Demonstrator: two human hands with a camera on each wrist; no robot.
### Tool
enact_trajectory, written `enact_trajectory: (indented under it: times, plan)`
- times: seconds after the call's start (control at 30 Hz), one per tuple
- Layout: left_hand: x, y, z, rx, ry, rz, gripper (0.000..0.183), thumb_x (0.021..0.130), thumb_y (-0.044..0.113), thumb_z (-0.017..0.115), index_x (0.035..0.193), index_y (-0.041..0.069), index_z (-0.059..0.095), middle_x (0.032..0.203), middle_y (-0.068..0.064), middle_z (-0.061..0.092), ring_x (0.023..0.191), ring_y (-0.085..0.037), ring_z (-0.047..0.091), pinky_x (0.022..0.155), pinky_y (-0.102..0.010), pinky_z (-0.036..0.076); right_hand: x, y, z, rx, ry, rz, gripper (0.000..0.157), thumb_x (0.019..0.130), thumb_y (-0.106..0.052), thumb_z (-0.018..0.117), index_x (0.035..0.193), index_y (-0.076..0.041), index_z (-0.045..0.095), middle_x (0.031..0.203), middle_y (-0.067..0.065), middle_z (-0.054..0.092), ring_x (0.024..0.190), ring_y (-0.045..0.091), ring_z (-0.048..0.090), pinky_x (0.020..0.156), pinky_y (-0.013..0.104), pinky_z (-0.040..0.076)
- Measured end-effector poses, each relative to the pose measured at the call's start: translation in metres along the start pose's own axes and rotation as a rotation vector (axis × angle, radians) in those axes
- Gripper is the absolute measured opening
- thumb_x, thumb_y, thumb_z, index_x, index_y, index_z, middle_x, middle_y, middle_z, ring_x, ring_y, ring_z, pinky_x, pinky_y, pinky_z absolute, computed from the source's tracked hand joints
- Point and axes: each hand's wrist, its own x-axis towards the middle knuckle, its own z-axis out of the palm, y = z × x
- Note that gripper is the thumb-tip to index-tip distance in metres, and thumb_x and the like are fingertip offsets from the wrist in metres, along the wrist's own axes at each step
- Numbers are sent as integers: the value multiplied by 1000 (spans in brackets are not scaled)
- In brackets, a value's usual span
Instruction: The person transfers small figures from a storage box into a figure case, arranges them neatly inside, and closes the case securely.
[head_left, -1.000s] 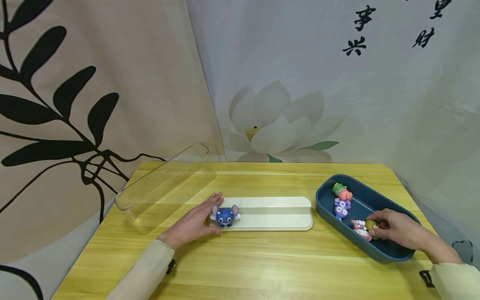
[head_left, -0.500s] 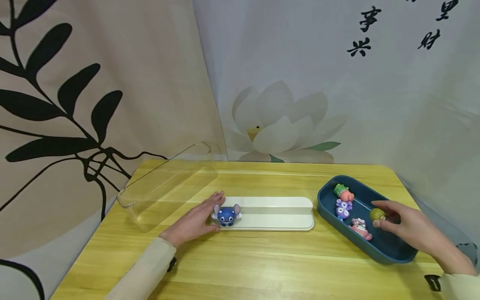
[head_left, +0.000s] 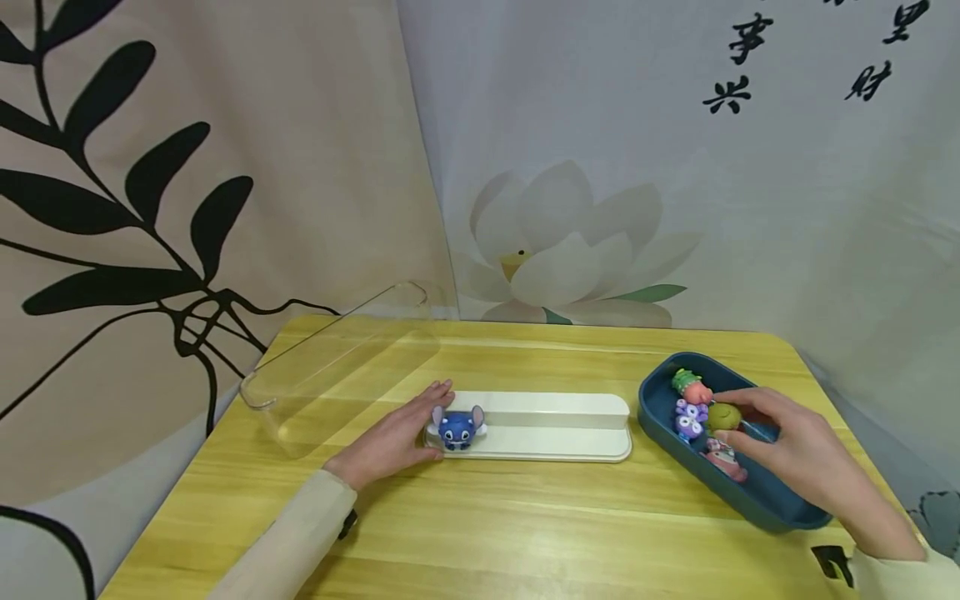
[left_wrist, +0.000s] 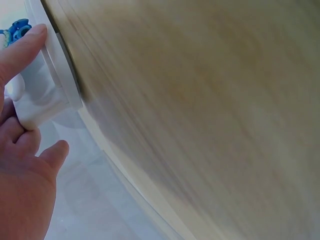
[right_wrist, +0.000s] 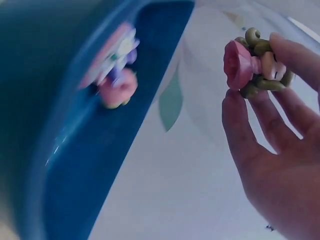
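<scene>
My left hand [head_left: 390,440] grips the left end of a long white stepped base [head_left: 555,429], thumb at its front edge and fingers round its end and back. A blue big-eared toy figurine [head_left: 457,428] sits on that end, close to the hand. My right hand [head_left: 798,442] pinches a small figurine [right_wrist: 260,65] with olive-green curls and a pink bottom between thumb and fingertips. In the right wrist view it is clear of the dark blue tray [head_left: 780,504]. Inside the tray lie a green-and-pink figurine [head_left: 692,387], a purple one [head_left: 690,419] and a pink one [head_left: 725,461].
A clear plastic cover [head_left: 337,379] lies slantwise at the table's back left. The wooden table [head_left: 525,525] ends at hanging cloths printed with leaves [head_left: 105,287], a lotus [head_left: 562,250] and black characters [head_left: 750,37].
The right hand has lifted the olive-curled figurine up off the tray's floor, away from the pink one and towards the back. The left hand stays on the white base.
</scene>
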Motion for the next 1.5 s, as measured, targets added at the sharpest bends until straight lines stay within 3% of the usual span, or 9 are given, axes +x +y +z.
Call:
enact_trajectory:
  times: [0.07, 0.17, 0.27, 0.4, 0.5, 0.7, 0.93, 1.17, 1.5]
  plan:
    - [0, 0, 0, -5, 3, 2, 93, 87, 27, 86, 162, 11, 34, 172, 1, 17, 157, -23, 19, 124, -46, 28, 1, -9, 3, 37, 12, -24, 43, 86, -20, 87, 126, -18, 71, 116, 2, 70, 93, -3, 62, 78, 1, 45]
    - [0, 0, 0, -8, 3, 0, 93, 87, 27, 86, 162, 11, 34, 172, 2, 17, 157, -23, 19, 124, -46, 29, 3, -23, 9, 129, -3, -47, 44, 87, -18, 85, 128, -19, 68, 111, -1, 69, 75, 2, 64, 63, 13, 53]
    - [0, 0, 0, -8, 5, -3, 93, 87, 27, 86, 162, 12, 34, 172, 2, 17, 157, -23, 19, 124, -47, 29, 7, -34, 15, 161, -1, -59, 43, 88, -17, 84, 128, -19, 68, 112, 0, 69, 74, 4, 66, 51, 22, 54]
    - [0, 1, -1, -10, 3, -6, 93, 87, 27, 86, 163, 12, 34, 172, 2, 17, 157, -22, 18, 123, -47, 29, 14, -48, 24, 102, 33, -86, 40, 85, -22, 87, 122, -18, 72, 111, -4, 71, 95, -2, 64, 68, 7, 54]
    - [0, 1, -1, -17, -2, -10, 93, 87, 27, 86, 163, 11, 34, 172, 1, 17, 157, -23, 18, 123, -47, 29, 20, -56, 31, 87, 51, -105, 40, 83, -24, 89, 119, -18, 74, 106, -8, 71, 92, 0, 65, 79, 2, 49]
    - [0, 1, -1, -15, -7, -12, 92, 88, 28, 85, 163, 12, 33, 172, 1, 17, 158, -22, 17, 124, -47, 29, 27, -68, 44, 128, 55, -114, 40, 83, -23, 89, 119, -18, 74, 109, -8, 72, 91, 4, 68, 84, 7, 51]
    - [0, 0, -1, -5, -9, -2, 92, 88, 27, 85, 162, 11, 34, 172, 2, 16, 157, -23, 18, 124, -46, 29, 34, -84, 59, 260, -2, -95, 42, 86, -24, 86, 124, -12, 72, 113, -1, 74, 94, 12, 74, 83, 18, 59]
    - [0, 0, -1, -17, -18, -14, 92, 87, 27, 85, 162, 10, 34, 172, 3, 16, 158, -23, 18, 123, -46, 30, 43, -101, 78, 295, -24, -101, 41, 84, -23, 88, 120, -10, 74, 107, 1, 75, 90, 14, 73, 80, 37, 65]
    - [1, 0, -1, -33, -19, -21, 92, 87, 26, 85, 162, 11, 34, 172, 3, 16, 158, -23, 17, 124, -47, 28, 57, -118, 105, 370, -64, -133, 46, 82, -28, 89, 120, -6, 73, 107, 2, 75, 88, 13, 74, 80, 39, 65]
